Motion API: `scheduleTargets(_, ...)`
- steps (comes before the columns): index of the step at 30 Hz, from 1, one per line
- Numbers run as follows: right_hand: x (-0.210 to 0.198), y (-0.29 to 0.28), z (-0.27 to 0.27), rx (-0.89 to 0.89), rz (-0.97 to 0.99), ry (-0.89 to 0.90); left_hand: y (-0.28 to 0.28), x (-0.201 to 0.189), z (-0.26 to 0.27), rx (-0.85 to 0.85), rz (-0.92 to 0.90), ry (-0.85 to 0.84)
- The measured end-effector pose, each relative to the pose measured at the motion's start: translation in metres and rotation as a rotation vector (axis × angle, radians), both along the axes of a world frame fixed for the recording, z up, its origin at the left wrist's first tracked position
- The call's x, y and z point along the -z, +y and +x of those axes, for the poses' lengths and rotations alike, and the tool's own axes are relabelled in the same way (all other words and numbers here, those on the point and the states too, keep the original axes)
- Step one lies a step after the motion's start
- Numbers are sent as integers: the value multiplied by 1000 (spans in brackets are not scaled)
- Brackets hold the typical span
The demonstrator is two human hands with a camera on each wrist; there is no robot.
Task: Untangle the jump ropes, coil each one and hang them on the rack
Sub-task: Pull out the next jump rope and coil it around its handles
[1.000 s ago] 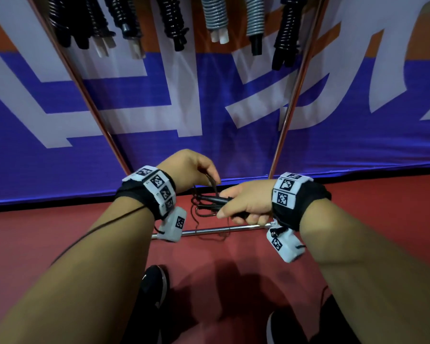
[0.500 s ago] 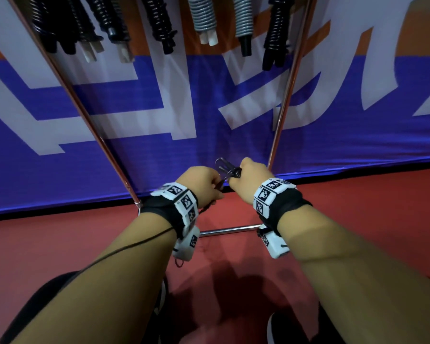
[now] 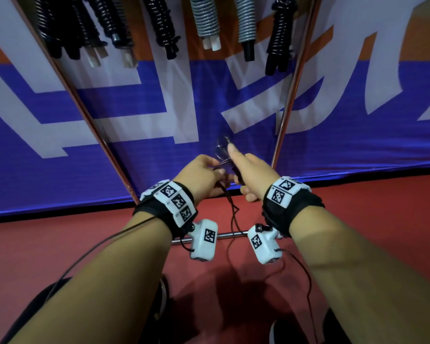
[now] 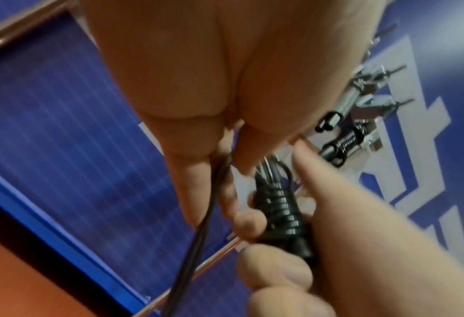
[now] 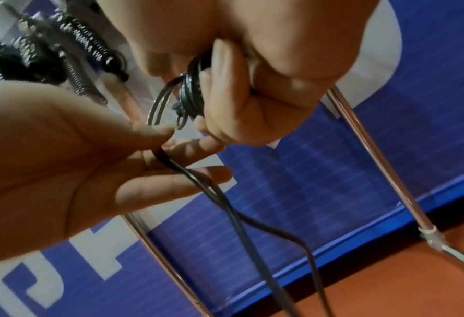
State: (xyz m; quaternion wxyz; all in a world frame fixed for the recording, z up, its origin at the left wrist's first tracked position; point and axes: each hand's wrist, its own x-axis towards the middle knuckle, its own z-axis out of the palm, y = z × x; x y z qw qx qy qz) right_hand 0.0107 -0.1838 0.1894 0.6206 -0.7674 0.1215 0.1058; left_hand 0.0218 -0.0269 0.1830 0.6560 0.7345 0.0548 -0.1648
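A thin black jump rope (image 3: 232,214) is in both hands in front of the rack. My right hand (image 3: 248,172) grips the rope's handles, with turns of cord wound round them (image 4: 282,212) (image 5: 194,90), its index finger stretched forward. My left hand (image 3: 204,171) (image 5: 171,150) pinches the loose cord (image 4: 206,216) between thumb and fingers just left of the bundle. Two loose strands (image 5: 252,225) hang from my left hand toward the floor. Small loops (image 3: 221,147) stick out past the right fingertip.
Several coiled ropes, black (image 3: 163,26) and grey (image 3: 207,21), hang along the rack's top. The rack's slanted chrome legs (image 3: 92,125) (image 3: 287,95) and low crossbar (image 3: 230,235) stand before a blue and white banner (image 3: 333,135). Red floor (image 3: 370,209) lies below, with my shoes (image 3: 159,301) near the bottom edge.
Both hands rose from near the crossbar to in front of the banner. The rope bundle went from lying flat to pointing forward, and loose cord now hangs below the hands.
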Motion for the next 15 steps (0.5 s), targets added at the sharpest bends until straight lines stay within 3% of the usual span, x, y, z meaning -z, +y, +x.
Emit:
scheduleTargets(4, 3, -9, 9, 113, 182, 66, 19, -9, 1, 261, 33, -54)
scheduleTargets(7, 6, -15, 12, 97, 184, 44, 31, -12, 4, 416, 86, -123)
scheduleTargets(11, 7, -16, 12, 70, 178, 12, 34, -15, 3, 478, 156, -155)
scheduleTargets(15, 6, -14, 9, 35, 122, -5, 24, -10, 0, 503, 466, -255)
